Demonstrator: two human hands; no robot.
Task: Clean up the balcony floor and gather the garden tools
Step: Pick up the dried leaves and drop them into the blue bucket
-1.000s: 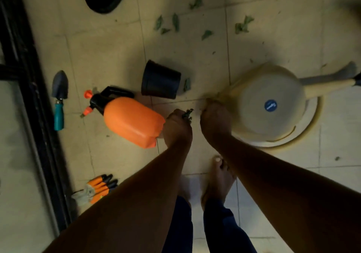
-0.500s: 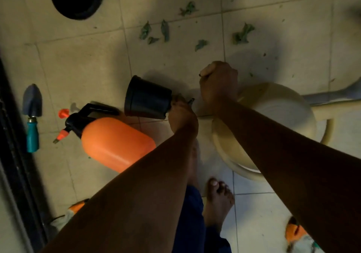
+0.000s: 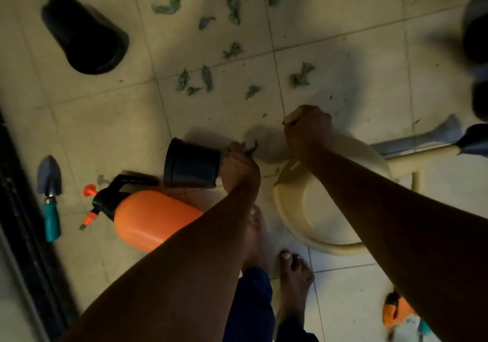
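Far left of both sets of fingers, by the dark door track: trowel [image 3: 49,183] with teal handle, flat on the tiled floor [image 3: 105,130]. Above it and well apart: large black pot [image 3: 84,35], on its side. Just left of and below the left hand: orange sprayer [image 3: 148,218], on its side, black-and-orange nozzle toward the trowel. Immediately left of the left fingers: small black pot [image 3: 191,166], on its side, base end close against the knuckles; whether touching cannot be told. Left hand [image 3: 239,168]: fingers clenched around a small dark clump of leaf scraps [image 3: 252,148] poking out between them. Beyond both hands, scattered over the tiles: green leaf pieces [image 3: 206,77]. Right hand [image 3: 307,133]: fingers clenched on something pale at the fist's far side, not identifiable. Under and right of the right hand: cream watering can [image 3: 311,209], tipped, spout running off to the right with a dark rose at its tip. Below both hands: two bare feet and blue trouser hems. Lower right, partly hidden by the right forearm: orange gloves [image 3: 393,312].
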